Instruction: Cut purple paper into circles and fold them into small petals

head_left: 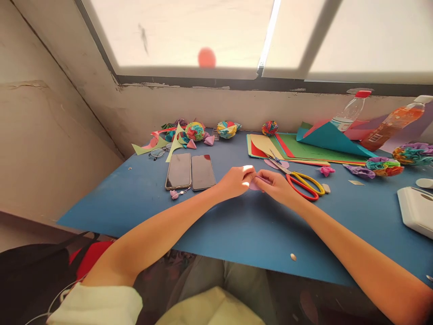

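Near the middle of the blue table [233, 234], my left hand [237, 181] and my right hand [274, 185] meet fingertip to fingertip. Both are closed on a small piece of purple paper [255, 185], which shows between and below the fingers. Just right of my right hand lie scissors [306, 185] with red and yellow handles, their blades over a flat pink-purple paper piece [275, 164]. Two dark phones [179, 170] rest side by side to the left of my left hand, with a pink charm [174, 194] below them.
Stacked coloured paper [314, 149], a clear bottle [352, 110] and an orange drink bottle [394, 126] stand or lie at the back right. Paper balls [228, 129] line the wall. Eyeglasses [157, 153] sit among green scraps; a white case [416, 210] is at the right edge.
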The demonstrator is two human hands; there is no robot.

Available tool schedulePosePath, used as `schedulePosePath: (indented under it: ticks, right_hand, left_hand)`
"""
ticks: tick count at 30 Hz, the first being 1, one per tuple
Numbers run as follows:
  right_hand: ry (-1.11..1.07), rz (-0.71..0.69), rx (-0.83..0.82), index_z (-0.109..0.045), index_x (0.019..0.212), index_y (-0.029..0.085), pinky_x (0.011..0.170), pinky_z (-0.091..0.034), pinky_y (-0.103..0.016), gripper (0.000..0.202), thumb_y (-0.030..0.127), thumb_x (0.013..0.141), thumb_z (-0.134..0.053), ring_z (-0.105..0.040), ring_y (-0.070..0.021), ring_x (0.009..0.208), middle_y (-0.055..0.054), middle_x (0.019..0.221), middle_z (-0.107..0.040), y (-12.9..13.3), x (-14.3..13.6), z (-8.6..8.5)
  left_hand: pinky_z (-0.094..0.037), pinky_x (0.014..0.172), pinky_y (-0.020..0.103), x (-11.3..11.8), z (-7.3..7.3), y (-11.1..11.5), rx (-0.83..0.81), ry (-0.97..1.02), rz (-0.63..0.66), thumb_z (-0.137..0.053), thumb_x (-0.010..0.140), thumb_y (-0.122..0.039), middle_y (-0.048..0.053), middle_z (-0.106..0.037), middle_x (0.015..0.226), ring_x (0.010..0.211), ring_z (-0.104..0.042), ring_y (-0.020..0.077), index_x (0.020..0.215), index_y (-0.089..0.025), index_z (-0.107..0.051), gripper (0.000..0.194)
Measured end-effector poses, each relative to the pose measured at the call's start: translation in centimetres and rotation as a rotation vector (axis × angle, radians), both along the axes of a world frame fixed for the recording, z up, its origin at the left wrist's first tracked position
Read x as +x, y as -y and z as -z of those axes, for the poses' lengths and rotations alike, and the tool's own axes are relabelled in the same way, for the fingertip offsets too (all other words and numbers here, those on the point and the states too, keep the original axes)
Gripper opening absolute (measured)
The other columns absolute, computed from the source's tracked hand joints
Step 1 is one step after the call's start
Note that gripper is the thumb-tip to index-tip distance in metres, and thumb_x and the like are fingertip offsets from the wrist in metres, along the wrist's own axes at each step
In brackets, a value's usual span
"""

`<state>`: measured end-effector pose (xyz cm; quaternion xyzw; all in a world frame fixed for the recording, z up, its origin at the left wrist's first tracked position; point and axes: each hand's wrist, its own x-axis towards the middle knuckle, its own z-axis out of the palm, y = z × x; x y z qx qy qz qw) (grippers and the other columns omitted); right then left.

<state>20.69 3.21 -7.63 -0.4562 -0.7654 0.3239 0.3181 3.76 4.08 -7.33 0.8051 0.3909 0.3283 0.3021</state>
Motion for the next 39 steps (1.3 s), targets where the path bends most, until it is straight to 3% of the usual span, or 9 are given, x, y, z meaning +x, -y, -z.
schedulePosePath:
  ticks: [8, 12, 15, 22, 27, 34, 39]
  right_hand:
    - [-0.007, -0.006, -0.104, -0.027, 0.054, 0.020, 0.045, -0.016, -0.025, 0.050, 0.058, 0.083, -0.041, -0.021, -0.0074, 0.048, 0.005, 0.051, -0.023, 0.1, 0.0, 0.1]
    - [-0.081, -0.069, -0.150, -0.034, 0.055, 0.019, 0.047, -0.018, -0.026, 0.053, 0.062, 0.085, -0.037, -0.023, -0.0078, 0.047, 0.005, 0.049, -0.025, -0.3, 0.4, 0.6]
    - [-0.115, -0.108, -0.139, -0.041, 0.055, 0.018, 0.048, -0.024, -0.026, 0.055, 0.063, 0.086, -0.033, -0.029, -0.0090, 0.048, 0.004, 0.049, -0.031, -0.5, 0.5, 0.8]
    - [0.004, -0.045, 0.072, -0.058, 0.067, 0.017, 0.055, -0.033, -0.026, 0.052, 0.052, 0.092, -0.028, -0.042, -0.0120, 0.054, -0.001, 0.059, -0.052, 0.3, 0.1, 0.2]
    - [0.153, 0.022, 0.263, -0.055, 0.064, 0.019, 0.056, -0.033, -0.026, 0.050, 0.047, 0.094, -0.025, -0.044, -0.0133, 0.053, -0.001, 0.056, -0.050, 0.3, 0.1, 0.5]
    - [0.145, 0.201, 0.347, -0.042, 0.058, 0.020, 0.050, -0.027, -0.025, 0.041, 0.048, 0.088, -0.040, -0.031, -0.0106, 0.050, 0.003, 0.052, -0.037, 0.1, 0.0, 0.7]
    - [0.143, 0.223, 0.393, -0.035, 0.054, 0.019, 0.050, -0.024, -0.025, 0.045, 0.046, 0.089, -0.040, -0.027, -0.0102, 0.051, 0.003, 0.051, -0.031, 0.4, 0.1, 0.2]
  left_hand:
    - [-0.028, 0.055, 0.023, 0.0, -0.3, 0.0, -0.011, 0.027, -0.052, -0.039, 0.084, -0.022, -0.003, -0.043, 0.061, 0.058, -0.037, 0.0094, 0.065, -0.018, -0.040, 0.020]
    - [-0.033, 0.055, 0.024, 0.1, -0.2, -0.3, -0.189, 0.078, 0.035, -0.034, 0.089, -0.032, -0.003, -0.046, 0.056, 0.054, -0.045, 0.0101, 0.066, -0.019, -0.041, 0.027]
    - [-0.036, 0.056, 0.024, 0.1, -0.3, -0.3, -0.236, 0.105, 0.087, -0.037, 0.088, -0.029, -0.003, -0.050, 0.058, 0.054, -0.048, 0.0101, 0.071, -0.019, -0.044, 0.022]
    - [-0.039, 0.056, 0.024, 0.3, -0.4, 0.2, -0.293, 0.089, 0.027, -0.042, 0.086, -0.028, -0.003, -0.053, 0.057, 0.053, -0.051, 0.0100, 0.072, -0.018, -0.046, 0.017]
    - [-0.039, 0.053, 0.024, 0.7, 0.1, 0.1, -0.349, 0.116, -0.007, -0.043, 0.086, -0.028, -0.003, -0.053, 0.055, 0.049, -0.050, 0.0096, 0.072, -0.018, -0.045, 0.017]
    - [-0.039, 0.054, 0.023, 0.5, -0.5, 0.3, -0.361, 0.138, 0.030, -0.055, 0.077, -0.024, -0.002, -0.058, 0.066, 0.053, -0.054, 0.0093, 0.072, -0.017, -0.047, 0.011]
    - [-0.040, 0.057, 0.023, 0.5, -1.0, 0.5, -0.399, 0.168, 0.034, -0.053, 0.075, -0.021, -0.002, -0.059, 0.063, 0.052, -0.055, 0.0090, 0.069, -0.017, -0.047, 0.010]
